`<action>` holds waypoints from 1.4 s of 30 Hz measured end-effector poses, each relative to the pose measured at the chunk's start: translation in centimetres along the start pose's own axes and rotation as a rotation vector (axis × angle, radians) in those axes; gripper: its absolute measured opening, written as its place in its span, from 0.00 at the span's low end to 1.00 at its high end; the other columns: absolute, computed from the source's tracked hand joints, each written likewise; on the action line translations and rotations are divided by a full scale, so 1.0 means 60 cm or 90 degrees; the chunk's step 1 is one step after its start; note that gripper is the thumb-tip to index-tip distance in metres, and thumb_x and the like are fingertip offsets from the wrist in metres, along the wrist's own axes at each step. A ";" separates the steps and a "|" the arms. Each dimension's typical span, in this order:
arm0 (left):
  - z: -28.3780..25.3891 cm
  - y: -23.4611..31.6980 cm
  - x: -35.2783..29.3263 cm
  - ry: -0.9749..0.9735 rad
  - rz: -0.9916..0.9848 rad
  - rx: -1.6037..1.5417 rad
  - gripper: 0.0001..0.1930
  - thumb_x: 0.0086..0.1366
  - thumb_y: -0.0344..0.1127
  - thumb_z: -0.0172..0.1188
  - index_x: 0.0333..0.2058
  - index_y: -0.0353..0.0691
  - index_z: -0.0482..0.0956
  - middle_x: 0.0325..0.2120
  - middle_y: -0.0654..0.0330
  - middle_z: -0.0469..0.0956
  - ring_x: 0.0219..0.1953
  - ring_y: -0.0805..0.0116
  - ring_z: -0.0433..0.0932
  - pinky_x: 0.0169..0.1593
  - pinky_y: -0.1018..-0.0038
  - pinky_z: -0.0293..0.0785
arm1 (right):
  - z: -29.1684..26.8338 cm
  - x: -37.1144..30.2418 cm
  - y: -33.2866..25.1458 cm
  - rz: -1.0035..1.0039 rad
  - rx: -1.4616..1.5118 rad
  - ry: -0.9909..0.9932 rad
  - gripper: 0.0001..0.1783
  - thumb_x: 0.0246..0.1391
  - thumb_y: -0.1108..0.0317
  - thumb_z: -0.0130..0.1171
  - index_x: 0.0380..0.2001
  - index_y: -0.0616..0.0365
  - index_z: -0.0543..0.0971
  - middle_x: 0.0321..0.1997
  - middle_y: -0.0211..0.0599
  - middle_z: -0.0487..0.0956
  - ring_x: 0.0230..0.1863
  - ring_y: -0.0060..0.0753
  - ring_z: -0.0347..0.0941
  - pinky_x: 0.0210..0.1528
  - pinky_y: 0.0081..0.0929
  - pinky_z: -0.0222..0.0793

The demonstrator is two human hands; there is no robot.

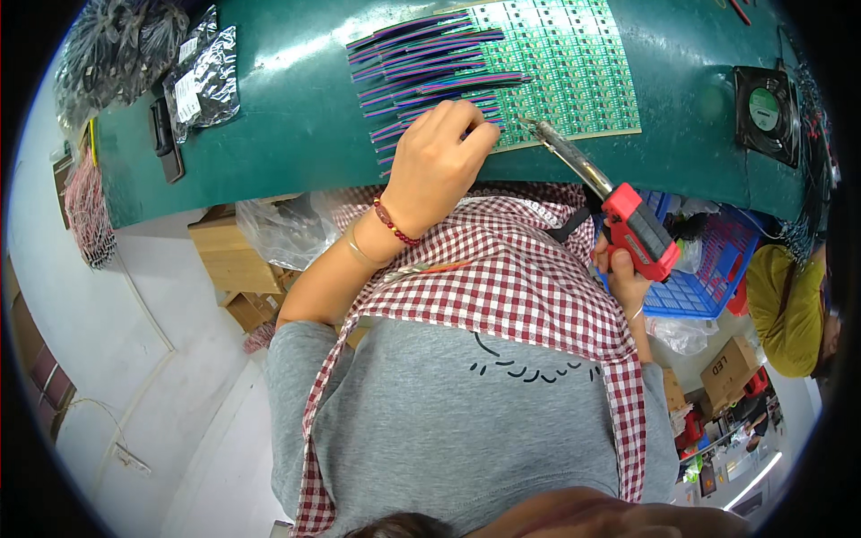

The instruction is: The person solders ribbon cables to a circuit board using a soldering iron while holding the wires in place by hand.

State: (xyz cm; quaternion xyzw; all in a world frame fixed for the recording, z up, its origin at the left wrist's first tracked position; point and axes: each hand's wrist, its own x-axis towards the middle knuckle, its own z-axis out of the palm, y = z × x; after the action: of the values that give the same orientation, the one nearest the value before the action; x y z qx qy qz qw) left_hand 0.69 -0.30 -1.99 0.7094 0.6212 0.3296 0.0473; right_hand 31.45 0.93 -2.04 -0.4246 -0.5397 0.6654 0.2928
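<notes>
My left hand (439, 161) is closed in a pinch at the lower edge of a bundle of thin multi-coloured ribbon wires (421, 67). The fingertips are partly hidden, but a wire end appears to come out beside them. Under the wire ends lies a panel of many small green circuit boards (574, 67) on the table. My right hand (623, 273) grips a soldering iron (637, 233) by its red and black handle. The iron slants up and left, its metal tip close to the panel's lower edge, just right of my left hand.
The green table (287, 117) carries bagged dark cables (117, 63) and silvery packets (206, 81) at left, and a black fan (767, 112) at right. Below the table edge stand a blue crate (708, 269) and a cardboard box (233, 255). Another person's yellow sleeve (789, 309) shows at right.
</notes>
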 end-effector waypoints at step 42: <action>-0.004 0.006 -0.001 -0.043 -0.030 0.059 0.06 0.50 0.27 0.64 0.28 0.41 0.78 0.26 0.63 0.72 0.24 0.69 0.75 0.26 0.74 0.71 | 0.007 0.009 -0.002 -0.023 -0.152 -0.014 0.25 0.52 0.47 0.63 0.29 0.64 0.80 0.27 0.36 0.79 0.27 0.27 0.76 0.30 0.23 0.72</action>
State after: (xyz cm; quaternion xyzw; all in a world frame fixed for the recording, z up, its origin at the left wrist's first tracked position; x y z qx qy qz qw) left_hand 0.87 -0.49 -1.67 0.7068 0.6501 0.2755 0.0429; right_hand 30.83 1.26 -2.03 -0.4390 -0.6260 0.5957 0.2460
